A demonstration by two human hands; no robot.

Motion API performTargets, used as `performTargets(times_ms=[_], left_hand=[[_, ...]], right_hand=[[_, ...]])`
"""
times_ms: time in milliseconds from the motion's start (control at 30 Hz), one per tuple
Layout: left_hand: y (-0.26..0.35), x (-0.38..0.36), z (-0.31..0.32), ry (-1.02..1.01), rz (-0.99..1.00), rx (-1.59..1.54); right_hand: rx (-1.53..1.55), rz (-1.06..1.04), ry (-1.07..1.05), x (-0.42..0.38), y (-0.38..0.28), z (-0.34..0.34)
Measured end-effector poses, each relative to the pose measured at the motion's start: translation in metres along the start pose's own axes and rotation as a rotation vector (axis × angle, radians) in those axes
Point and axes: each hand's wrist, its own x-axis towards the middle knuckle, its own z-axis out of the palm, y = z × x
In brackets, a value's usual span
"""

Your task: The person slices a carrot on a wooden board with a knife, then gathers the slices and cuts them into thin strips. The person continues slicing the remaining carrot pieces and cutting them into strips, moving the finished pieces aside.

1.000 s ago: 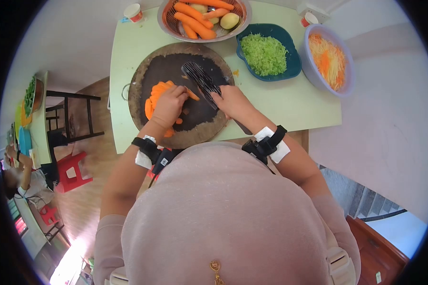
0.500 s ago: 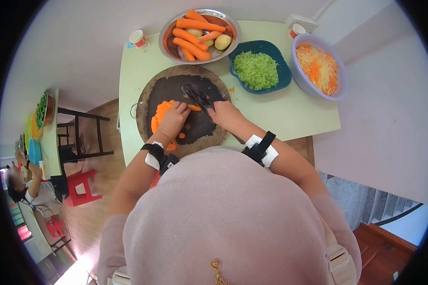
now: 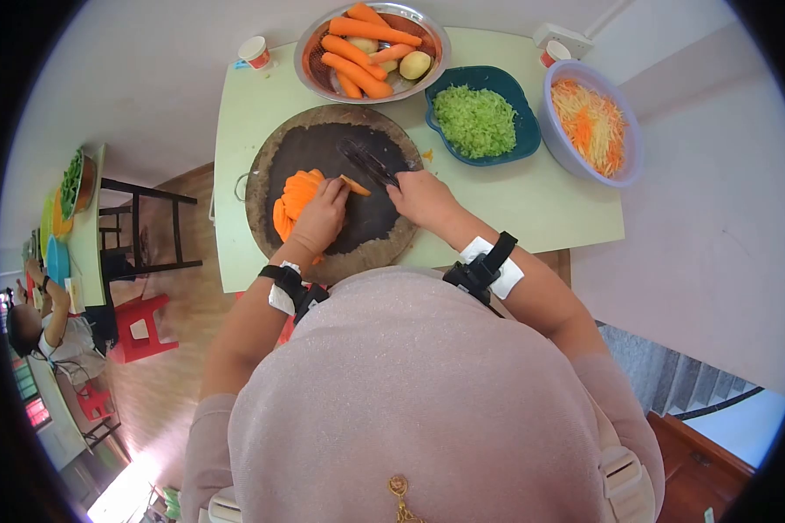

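A round wooden chopping board (image 3: 379, 248) with a dark, worn middle lies before me. Orange carrot slices (image 3: 298, 193) are heaped on its left half. My left hand (image 3: 321, 214) rests against the heap, fingers bent and closed on carrot; a carrot piece (image 3: 355, 186) juts out past the fingertips, angled down to the right. My right hand (image 3: 422, 197) is closed round the handle of a dark-bladed knife (image 3: 368, 163), the handle mostly hidden by the fingers. The blade points up-left over the board, a small gap away from the carrot piece.
Behind the board stands a metal colander (image 3: 440, 65) with whole carrots and potatoes. Shredded green vegetable fills a dark green basin (image 3: 525, 131); a lilac bowl (image 3: 634, 148) holds orange and pale shreds. Paper cups (image 3: 255, 53) stand at the back. Another person (image 3: 57, 327) is at a table far left.
The knife has moved slightly right, away from my left hand. The jutting carrot piece now tilts downward. My view has shifted a little, so the board sits higher.
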Motion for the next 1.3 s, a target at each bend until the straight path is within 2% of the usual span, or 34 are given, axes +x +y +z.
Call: performTargets(times_ms=[100, 300, 633, 800, 1000, 1100, 1300], left_hand=[[0.003, 0.0, 0.005, 0.045, -0.009, -0.003], [0.011, 0.007, 0.007, 0.119, -0.031, -0.031], [0.008, 0.012, 0.003, 0.049, -0.105, -0.111], [0.004, 0.016, 0.009, 0.111, -0.117, -0.159], [-0.019, 0.018, -0.001, 0.012, 0.057, -0.241], [-0.014, 0.025, -0.002, -0.043, 0.004, -0.239], [-0.01, 0.019, 0.007, 0.064, 0.005, -0.213]], right_hand=[[-0.004, -0.007, -0.037, -0.004, 0.0, 0.0], [0.014, 0.006, 0.02, 0.001, 0.014, 0.0], [0.002, 0.057, -0.015, -0.005, 0.008, 0.0], [-0.018, 0.05, 0.008, -0.006, 0.005, 0.003], [-0.076, 0.052, 0.046, -0.013, -0.006, 0.007], [-0.127, 0.034, 0.068, -0.017, -0.008, 0.008], [-0.178, 0.05, 0.027, -0.022, -0.016, 0.002]])
